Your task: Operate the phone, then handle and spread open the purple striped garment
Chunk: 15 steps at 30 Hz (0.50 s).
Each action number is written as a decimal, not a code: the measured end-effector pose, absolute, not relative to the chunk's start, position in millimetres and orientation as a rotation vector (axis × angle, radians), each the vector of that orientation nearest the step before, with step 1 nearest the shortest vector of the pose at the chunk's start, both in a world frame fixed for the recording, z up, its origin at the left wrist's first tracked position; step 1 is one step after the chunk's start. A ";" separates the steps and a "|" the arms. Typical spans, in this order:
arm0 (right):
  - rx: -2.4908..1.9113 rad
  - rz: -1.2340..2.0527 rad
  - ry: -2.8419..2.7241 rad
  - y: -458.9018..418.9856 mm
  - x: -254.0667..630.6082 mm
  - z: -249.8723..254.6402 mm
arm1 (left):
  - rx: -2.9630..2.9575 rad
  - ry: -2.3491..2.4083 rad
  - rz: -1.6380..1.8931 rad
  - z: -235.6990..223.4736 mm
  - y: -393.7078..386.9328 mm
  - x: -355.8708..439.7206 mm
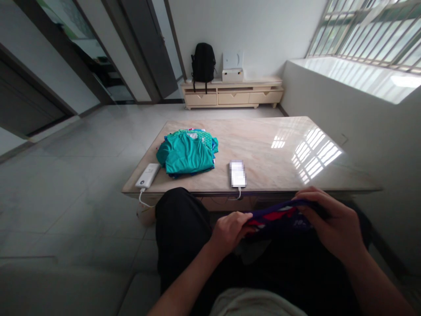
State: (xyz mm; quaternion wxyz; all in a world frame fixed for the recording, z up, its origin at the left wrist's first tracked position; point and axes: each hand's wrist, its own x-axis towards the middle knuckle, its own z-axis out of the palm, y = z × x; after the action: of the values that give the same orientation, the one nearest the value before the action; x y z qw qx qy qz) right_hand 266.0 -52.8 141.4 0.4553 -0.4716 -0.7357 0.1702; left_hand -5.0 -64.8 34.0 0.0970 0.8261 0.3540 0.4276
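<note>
- Bottom of the frame: 2 bare forearms reaching up from the lower edge, over a lap in dark trousers (pixel 184 237).
- Left hand (pixel 230 230), low centre, clenched on the left end of a dark purple garment (pixel 279 217) with red and white patches, thumb on top.
- Right hand (pixel 332 224), lower right, fingers curled over the garment's right end, gripping it too. So cloth stretched between both hands, just above the lap and just in front of the table edge.
- Mid frame: glossy marble-look table (pixel 263 145), window glare on its right half.
- Near its front edge, centre: phone (pixel 237 173), screen blurred, white cable hanging off the edge.
- Front left corner: white power bank (pixel 148 175), cable dangling as well.
- Just beside that, up a bit: folded stack of clothes, teal shirt (pixel 187 153) on top, blue bits peeking out underneath.
- Top centre, against the far wall: low pale TV cabinet (pixel 233 94) with 3 drawers, black backpack (pixel 203 61) standing on its left end, white box (pixel 233 74) next to it.
- Upper right: barred window (pixel 368 30).
</note>
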 end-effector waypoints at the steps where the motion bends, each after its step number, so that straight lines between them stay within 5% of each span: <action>1: -1.162 0.411 -1.824 -52.6 266.9 141.6 | 2.436 1.049 1.228 34.7 -65.6 -6.7; 15: -1.110 0.418 -1.924 -59.0 258.2 150.4 | 1.615 1.488 1.392 41.0 -74.7 17.8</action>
State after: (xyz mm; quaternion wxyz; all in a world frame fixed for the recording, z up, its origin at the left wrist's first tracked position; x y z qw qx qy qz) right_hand 258.2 -59.0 150.4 0.4266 -0.4443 -0.7698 0.1674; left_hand 17.8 -74.7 41.0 0.2678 0.5985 0.5514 0.5159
